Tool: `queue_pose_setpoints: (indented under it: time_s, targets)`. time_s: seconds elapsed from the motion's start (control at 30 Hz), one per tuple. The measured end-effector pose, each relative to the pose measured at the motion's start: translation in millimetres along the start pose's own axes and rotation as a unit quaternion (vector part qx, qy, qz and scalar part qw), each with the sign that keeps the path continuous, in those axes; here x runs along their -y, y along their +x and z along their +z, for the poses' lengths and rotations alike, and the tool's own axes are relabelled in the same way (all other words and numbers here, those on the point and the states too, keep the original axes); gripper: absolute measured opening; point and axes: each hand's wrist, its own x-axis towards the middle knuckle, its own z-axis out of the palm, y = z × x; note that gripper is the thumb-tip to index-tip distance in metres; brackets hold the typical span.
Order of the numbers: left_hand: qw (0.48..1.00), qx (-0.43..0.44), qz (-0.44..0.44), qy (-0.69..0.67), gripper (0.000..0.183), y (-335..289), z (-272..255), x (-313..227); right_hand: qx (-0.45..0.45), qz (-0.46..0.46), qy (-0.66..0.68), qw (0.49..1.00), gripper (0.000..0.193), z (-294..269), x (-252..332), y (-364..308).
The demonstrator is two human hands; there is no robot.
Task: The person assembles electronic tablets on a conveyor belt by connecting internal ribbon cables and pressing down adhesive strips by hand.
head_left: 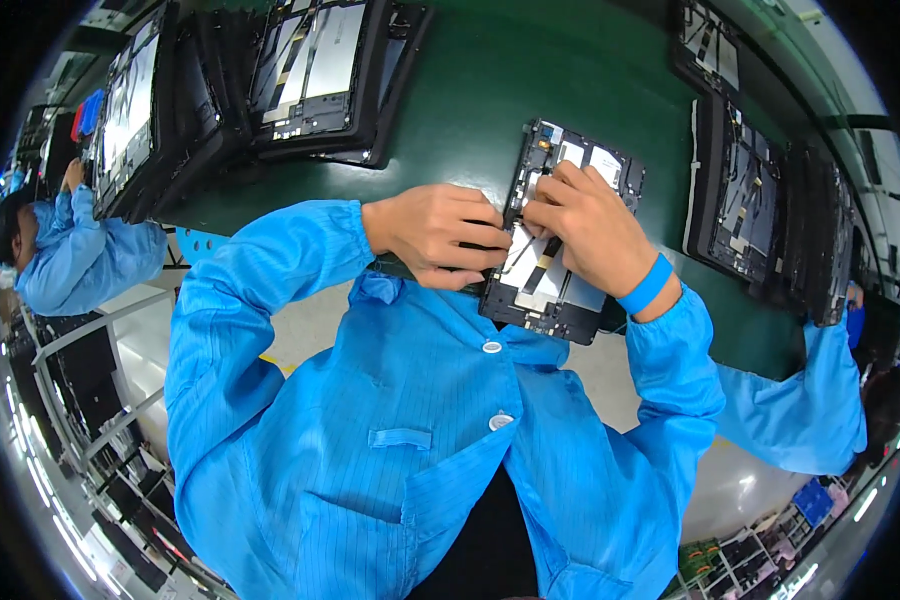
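Note:
An opened tablet (532,298), its inner boards, silver battery plates and ribbon cables exposed, lies slightly tilted near the table's front edge. My left hand (440,238) grips its left edge with bent fingers, the thumb lower down along the same side. Over the middle of the tablet, my right hand (595,235) is closed in a pinch, fingertips pressed down among the inner parts. Whatever the pinch holds, if anything, is hidden beneath the fingers. A blue band (647,287) circles my right wrist.
The tablet lies on a dark green table (470,110). More opened tablets (315,75) are stacked at the back left, and another row of tablets (745,195) stands on the right. Co-workers in blue smocks (95,245) are at both sides.

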Motion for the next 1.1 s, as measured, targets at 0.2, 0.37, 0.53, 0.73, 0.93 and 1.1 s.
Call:
queue_pose_setpoints:
  time_s: [0.2,0.37,0.53,0.73,0.93,1.1]
  targets:
    - [1.000,-0.011,0.014,-0.008,0.029,1.4,-1.0,5.8,-0.028,0.005,-0.070,0.997,0.024,4.7,2.1,12.6]
    - [0.999,-0.033,0.026,-0.007,0.025,-0.1,0.5,9.6,-0.053,-0.004,-0.076,0.996,0.028,12.8,-0.7,14.5]
    - [0.997,-0.036,0.067,0.016,0.025,8.2,9.1,15.4,-0.059,0.012,-0.049,0.997,0.031,14.5,0.4,11.2]
    - [0.995,-0.066,0.050,0.058,0.022,8.3,3.1,24.4,-0.073,0.005,-0.038,0.997,0.037,9.9,1.9,16.8]
    - [0.993,-0.063,0.046,0.085,0.021,6.6,0.9,32.6,-0.098,0.024,-0.008,0.995,0.035,15.9,-5.2,19.9]
    - [0.992,-0.062,0.039,0.103,0.020,12.3,0.8,37.1,-0.121,0.036,0.029,0.992,0.032,23.3,-16.0,18.5]
